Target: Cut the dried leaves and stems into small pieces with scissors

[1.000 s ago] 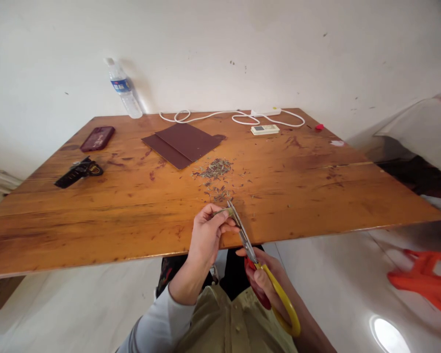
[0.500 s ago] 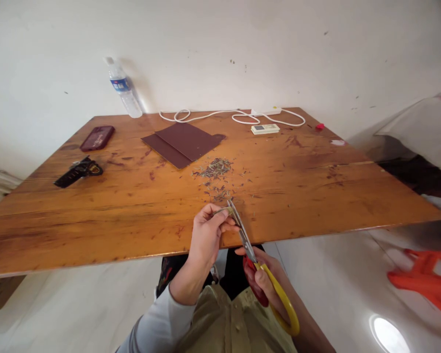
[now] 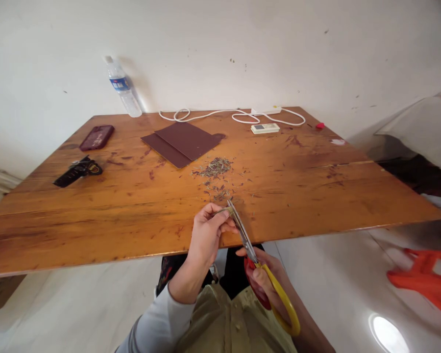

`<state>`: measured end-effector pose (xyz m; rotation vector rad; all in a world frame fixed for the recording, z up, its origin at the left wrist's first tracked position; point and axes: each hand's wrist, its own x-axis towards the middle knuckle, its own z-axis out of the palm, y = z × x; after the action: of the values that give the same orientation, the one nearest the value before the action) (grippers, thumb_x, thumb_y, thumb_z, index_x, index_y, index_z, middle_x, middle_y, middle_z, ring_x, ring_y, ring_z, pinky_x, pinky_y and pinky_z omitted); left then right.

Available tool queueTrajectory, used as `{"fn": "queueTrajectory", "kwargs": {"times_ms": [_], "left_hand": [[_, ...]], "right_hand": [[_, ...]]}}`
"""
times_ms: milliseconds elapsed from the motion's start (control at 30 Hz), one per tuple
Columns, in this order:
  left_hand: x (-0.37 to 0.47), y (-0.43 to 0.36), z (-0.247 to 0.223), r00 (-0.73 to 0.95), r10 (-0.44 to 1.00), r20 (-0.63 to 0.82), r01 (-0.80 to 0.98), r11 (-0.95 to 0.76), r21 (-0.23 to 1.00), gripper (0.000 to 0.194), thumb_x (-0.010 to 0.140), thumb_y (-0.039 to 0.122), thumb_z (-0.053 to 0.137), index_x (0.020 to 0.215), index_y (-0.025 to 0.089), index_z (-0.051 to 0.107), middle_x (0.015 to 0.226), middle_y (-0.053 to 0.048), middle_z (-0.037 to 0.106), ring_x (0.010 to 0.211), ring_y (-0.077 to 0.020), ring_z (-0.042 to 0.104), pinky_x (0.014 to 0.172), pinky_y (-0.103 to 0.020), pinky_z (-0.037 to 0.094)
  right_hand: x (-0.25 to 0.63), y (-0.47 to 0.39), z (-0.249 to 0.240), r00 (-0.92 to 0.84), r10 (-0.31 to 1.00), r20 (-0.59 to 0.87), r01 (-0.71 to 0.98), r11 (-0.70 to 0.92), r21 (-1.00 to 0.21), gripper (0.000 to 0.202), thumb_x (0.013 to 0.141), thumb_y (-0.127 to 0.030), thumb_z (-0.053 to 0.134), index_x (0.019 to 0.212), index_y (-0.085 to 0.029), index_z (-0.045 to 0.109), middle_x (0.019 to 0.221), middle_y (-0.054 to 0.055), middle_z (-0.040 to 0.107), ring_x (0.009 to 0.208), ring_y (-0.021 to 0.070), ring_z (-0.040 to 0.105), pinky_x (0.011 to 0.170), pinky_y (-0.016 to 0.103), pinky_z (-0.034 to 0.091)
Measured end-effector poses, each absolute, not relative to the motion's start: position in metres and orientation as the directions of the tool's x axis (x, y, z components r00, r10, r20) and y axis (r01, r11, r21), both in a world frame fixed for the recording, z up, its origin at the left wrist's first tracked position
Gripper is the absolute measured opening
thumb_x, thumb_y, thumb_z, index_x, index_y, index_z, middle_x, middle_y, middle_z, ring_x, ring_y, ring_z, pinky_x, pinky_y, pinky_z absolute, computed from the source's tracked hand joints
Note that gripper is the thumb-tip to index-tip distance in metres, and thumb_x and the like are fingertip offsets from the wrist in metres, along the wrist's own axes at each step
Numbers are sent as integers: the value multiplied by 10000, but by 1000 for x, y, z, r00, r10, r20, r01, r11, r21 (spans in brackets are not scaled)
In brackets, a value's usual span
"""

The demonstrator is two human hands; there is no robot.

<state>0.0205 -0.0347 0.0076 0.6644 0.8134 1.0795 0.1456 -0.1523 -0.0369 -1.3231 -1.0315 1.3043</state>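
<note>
My left hand (image 3: 206, 233) pinches a thin tan strip (image 3: 226, 210) between thumb and fingers, just above the table's front edge. My right hand (image 3: 266, 272) grips scissors (image 3: 245, 239) with one red and one yellow handle. Their long metal blades point away from me, lie almost together and meet the strip's right end. Beyond the blade tips, a heap of small cuttings (image 3: 216, 167), tan and dark brown, is scattered on the wooden table (image 3: 139, 215). Behind the heap to the left lie overlapping dark brown sheets (image 3: 187, 139).
At the left are a dark red phone (image 3: 97, 137) and a black strap-like object (image 3: 78, 171). A plastic bottle (image 3: 125, 90) leans on the wall. A white cord and power strip (image 3: 266, 111) run along the back, near a white remote (image 3: 265, 128). An orange stool (image 3: 422, 274) stands right.
Both hands stay in nearly the same place. The scissor handles have shifted very slightly, the red one a little to the right.
</note>
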Motion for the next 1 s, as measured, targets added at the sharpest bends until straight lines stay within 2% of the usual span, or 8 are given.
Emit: {"fn": "queueTrajectory", "kwargs": {"times_ms": [133, 367, 567, 667, 867, 933, 1000], "left_hand": [[20, -35, 7, 246, 938, -243, -490, 337, 804, 216, 620, 209, 748, 615, 167, 537, 521, 2, 641, 445, -113, 602, 490, -220, 524], [21, -35, 6, 214, 949, -232, -504, 311, 806, 228, 646, 212, 743, 609, 168, 523, 533, 7, 643, 446, -109, 599, 501, -225, 525], [22, -36, 6, 220, 948, -229, -504, 312, 806, 224, 654, 207, 738, 609, 167, 522, 535, 6, 649, 454, -107, 610, 500, -210, 514], [21, -35, 6, 230, 945, -233, -493, 320, 809, 223, 647, 214, 743, 612, 166, 528, 532, 5, 649, 442, -108, 607, 498, -214, 515], [21, -35, 6, 223, 945, -238, -492, 320, 810, 226, 647, 218, 745, 620, 169, 526, 531, 8, 646, 442, -109, 604, 505, -219, 514], [21, -35, 5, 213, 947, -239, -498, 316, 808, 238, 646, 225, 749, 623, 173, 518, 533, 11, 644, 446, -108, 600, 506, -222, 515], [22, -36, 5, 202, 950, -236, -504, 308, 807, 244, 645, 232, 753, 624, 176, 516, 531, 16, 638, 451, -106, 594, 507, -225, 517]], "right_hand": [[143, -151, -37, 106, 975, -194, -106, -183, -977, 495, 759, -672, 654, 915, -205, 710, 609, -38, 401, 502, 122, 305, 436, 239, 269], [139, -150, -42, -22, 983, -180, -267, -179, -947, 566, 784, -677, 634, 1063, -184, 634, 600, -69, 416, 400, 67, 251, 358, 211, 215], [140, -148, -45, 17, 980, -196, -226, -187, -956, 503, 799, -628, 651, 1011, -172, 659, 582, -76, 386, 402, 63, 232, 363, 211, 184], [141, -148, -41, 50, 977, -209, -183, -196, -963, 476, 792, -621, 655, 965, -178, 684, 589, -65, 376, 449, 86, 254, 403, 220, 214], [141, -148, -33, 94, 979, -183, -98, -174, -980, 511, 769, -684, 632, 906, -197, 709, 651, -13, 452, 540, 138, 341, 473, 254, 284], [140, -148, -34, 76, 987, -142, -108, -134, -985, 562, 770, -721, 602, 939, -195, 701, 673, -4, 483, 543, 140, 362, 482, 259, 292], [140, -147, -37, 34, 993, -116, -150, -109, -983, 608, 773, -746, 576, 981, -185, 683, 634, -30, 452, 503, 120, 325, 465, 251, 258]]}}
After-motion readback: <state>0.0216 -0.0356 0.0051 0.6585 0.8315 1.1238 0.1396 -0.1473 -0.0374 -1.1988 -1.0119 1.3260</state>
